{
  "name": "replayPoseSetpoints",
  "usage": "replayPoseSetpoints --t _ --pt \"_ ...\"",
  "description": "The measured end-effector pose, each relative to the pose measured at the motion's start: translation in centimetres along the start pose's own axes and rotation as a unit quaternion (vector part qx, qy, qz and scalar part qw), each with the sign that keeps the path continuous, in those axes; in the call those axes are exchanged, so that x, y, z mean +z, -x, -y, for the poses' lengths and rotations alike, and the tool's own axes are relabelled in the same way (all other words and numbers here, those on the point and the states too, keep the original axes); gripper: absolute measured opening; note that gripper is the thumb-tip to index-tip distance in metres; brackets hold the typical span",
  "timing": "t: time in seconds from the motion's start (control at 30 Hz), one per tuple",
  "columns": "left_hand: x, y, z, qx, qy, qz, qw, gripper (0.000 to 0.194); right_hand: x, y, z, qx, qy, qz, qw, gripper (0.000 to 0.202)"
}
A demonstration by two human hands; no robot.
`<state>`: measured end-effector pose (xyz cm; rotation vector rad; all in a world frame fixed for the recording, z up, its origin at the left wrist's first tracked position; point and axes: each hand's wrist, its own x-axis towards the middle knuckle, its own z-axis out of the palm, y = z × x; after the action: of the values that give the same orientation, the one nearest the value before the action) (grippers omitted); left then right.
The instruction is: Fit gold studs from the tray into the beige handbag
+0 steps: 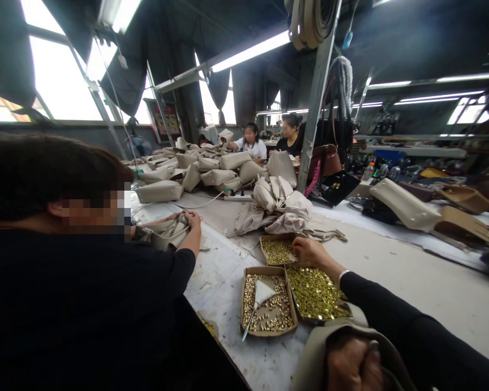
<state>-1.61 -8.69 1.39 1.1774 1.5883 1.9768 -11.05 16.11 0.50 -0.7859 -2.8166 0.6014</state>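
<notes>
At the lower edge, my left hand (352, 363) is closed around the folded edge of a beige bag (314, 350); part of the fingers is hidden. My right hand (313, 253) reaches across into a small cardboard box of little gold metal pieces (275, 252). Its fingertips are drawn together at the pieces, and whatever is between them is hidden. Nearer to me stands a box of shiny gold pieces (315, 293). Left of that, a cardboard box (243, 301) holds gold rivet-like pieces, with a white triangular scoop (264, 293) lying on them.
A co-worker (106, 304) close on the left handles a beige bag (169, 233). Limp beige pouches (281, 206) lie beyond the boxes, and a heap of beige bags (220, 176) farther back. A metal post (318, 103) rises from the table. More bags (405, 203) lie on the right.
</notes>
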Motion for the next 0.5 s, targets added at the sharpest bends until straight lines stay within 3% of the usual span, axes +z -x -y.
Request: replayPoseSetpoints --t 0.1,0.2,0.3,0.37,0.43,0.5 --pt "0.3 0.1 0.7 0.014 -0.005 -0.014 1.000 0.031 -2.6 1.2 1.5 -0.026 -0.081 -0.041 0.996 0.014" --pt "0.8 0.6 2.0 0.009 -0.005 0.008 1.000 0.026 -5.4 4.4 3.9 -0.056 -0.166 -0.047 0.983 0.015" --pt "1.3 1.2 3.5 0.023 -0.018 0.039 0.999 0.030 -8.4 10.2 6.8 -0.088 -0.241 -0.025 0.966 0.014" --pt "1.3 1.5 4.2 0.044 -0.043 0.041 0.997 0.030 -10.3 14.9 8.6 -0.153 -0.321 0.014 0.934 0.014" --pt "1.3 1.7 4.4 0.052 -0.064 0.033 0.996 0.024 -11.7 19.5 9.7 -0.191 -0.293 0.019 0.937 0.012" --pt "1.3 1.7 3.9 0.034 -0.055 0.027 0.998 0.019 -12.2 23.3 9.6 -0.212 -0.245 -0.018 0.946 0.014"
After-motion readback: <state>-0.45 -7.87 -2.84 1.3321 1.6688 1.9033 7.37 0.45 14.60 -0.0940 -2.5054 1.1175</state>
